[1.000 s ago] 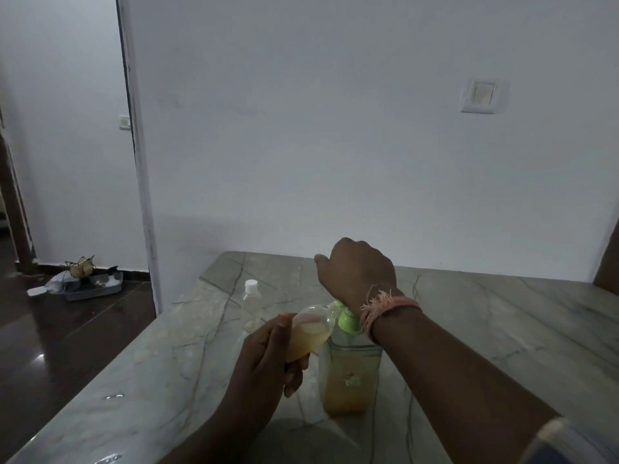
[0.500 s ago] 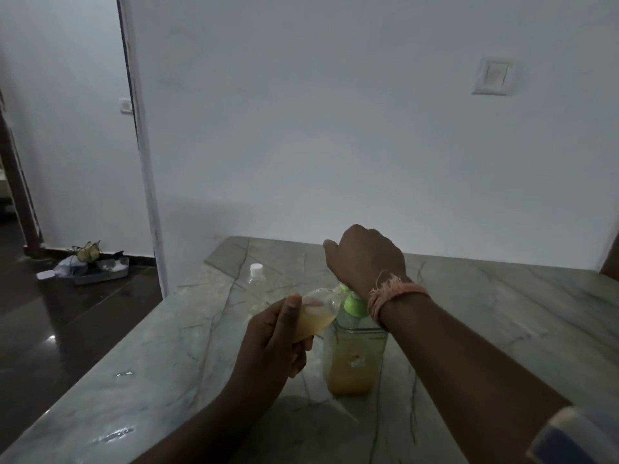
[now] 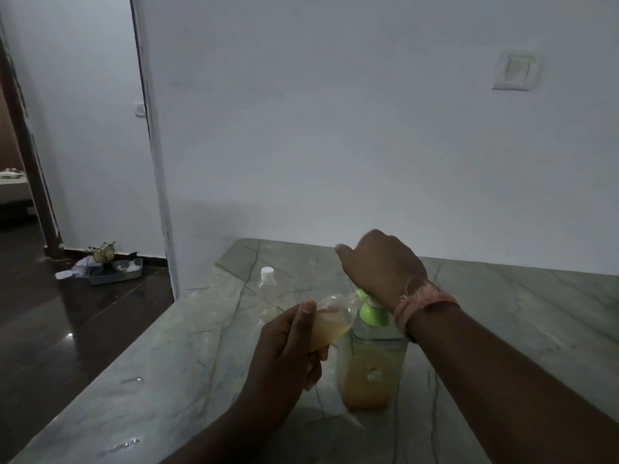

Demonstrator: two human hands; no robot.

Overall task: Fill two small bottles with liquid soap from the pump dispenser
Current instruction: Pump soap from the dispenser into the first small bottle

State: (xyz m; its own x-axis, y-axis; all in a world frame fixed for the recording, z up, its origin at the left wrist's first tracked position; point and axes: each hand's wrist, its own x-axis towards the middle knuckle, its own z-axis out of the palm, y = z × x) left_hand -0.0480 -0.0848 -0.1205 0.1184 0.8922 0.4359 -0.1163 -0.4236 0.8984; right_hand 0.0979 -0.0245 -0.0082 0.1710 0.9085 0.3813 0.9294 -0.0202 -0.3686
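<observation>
the left hand (image 3: 284, 349) has its grip wrapped round a small bottle (image 3: 330, 321), tilted, part full of amber soap, mouth by the green pump head. just right, the pump dispenser (image 3: 370, 373) stands on the worktop (image 3: 519, 329); the right hand (image 3: 382, 266) rests above its pump, grip cannot be told. farther back stands a capped bottle (image 3: 267, 288).

Open tabletop (image 3: 522, 316) from one to four o'clock of the pump dispenser (image 3: 370, 370). Blocked at ten o'clock by the capped bottle (image 3: 267, 288), at nine by the tilted bottle (image 3: 330, 321). Wall (image 3: 335, 128) close at twelve.
</observation>
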